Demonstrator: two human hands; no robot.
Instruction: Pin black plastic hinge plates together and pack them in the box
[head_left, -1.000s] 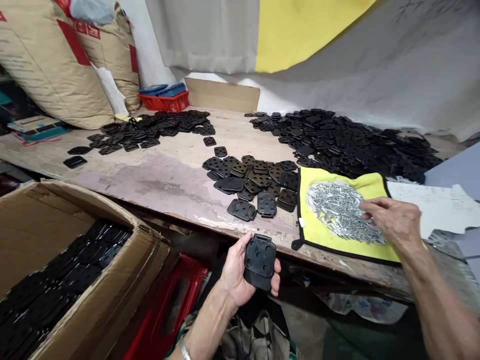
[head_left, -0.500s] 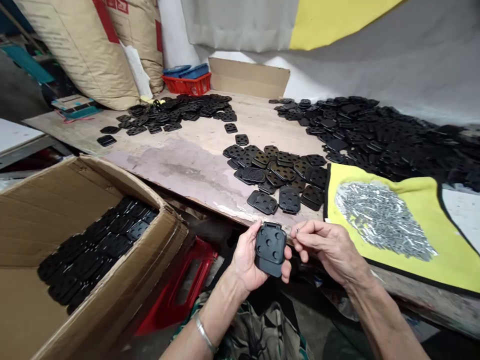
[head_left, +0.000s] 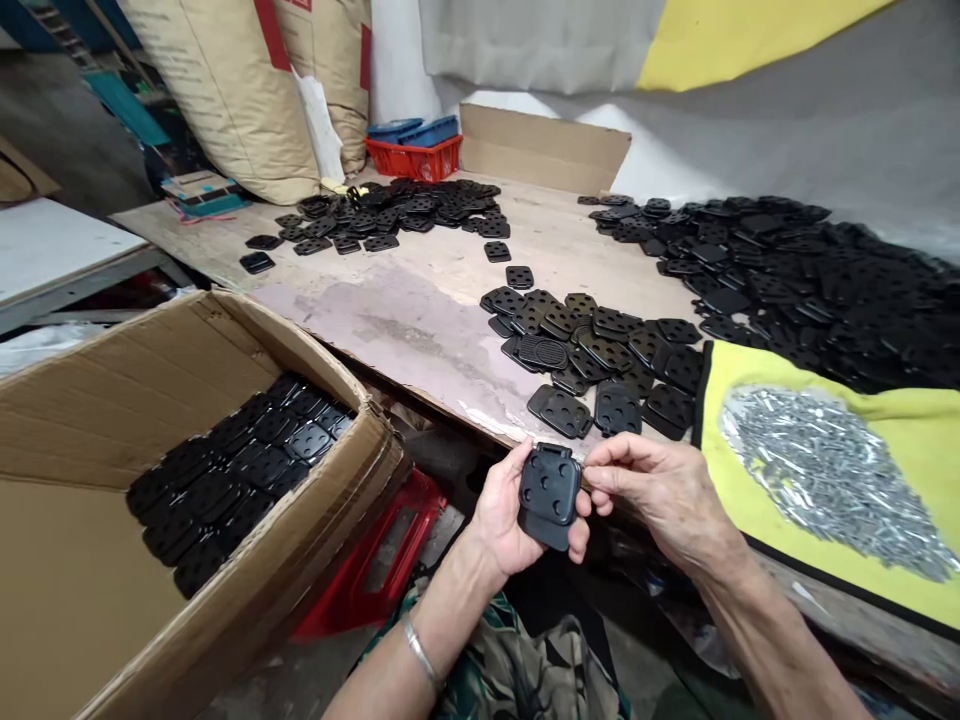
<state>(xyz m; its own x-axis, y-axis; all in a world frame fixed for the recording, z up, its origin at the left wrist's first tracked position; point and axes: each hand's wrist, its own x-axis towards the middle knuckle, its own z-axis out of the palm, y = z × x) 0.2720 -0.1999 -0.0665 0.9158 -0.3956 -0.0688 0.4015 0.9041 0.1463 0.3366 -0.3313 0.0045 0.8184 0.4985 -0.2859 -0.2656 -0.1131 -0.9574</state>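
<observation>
In my left hand (head_left: pixel 499 510) lies a black plastic hinged piece (head_left: pixel 551 483), squarish with round dimples. The fingers wrap around it from below, its hinge edge faces away from me, and a second flat part shows under its lower end. My right hand (head_left: pixel 652 490) pinches thumb and forefinger together at the piece's upper right side, by the hinge. A small metal pin is in that pinch, mostly hidden by the fingertips. Beside the right hand, a heap of thin silvery pins (head_left: pixel 832 475) rests on a yellow cloth (head_left: pixel 915 420) with black edging.
More black pieces (head_left: pixel 600 345) lie in a cluster beyond my hands, with larger piles at the back left and right (head_left: pixel 817 270). A cardboard box (head_left: pixel 67 560) at left holds stacked pieces. Behind are a red basket (head_left: pixel 416 158) and paper sacks (head_left: pixel 225 90). A red plastic stool-like object (head_left: pixel 367 570) stands below.
My right hand has brought the pin in to the hinge side of the black piece, closing the small gap. The camera view has turned left, so the scene sits farther right.
</observation>
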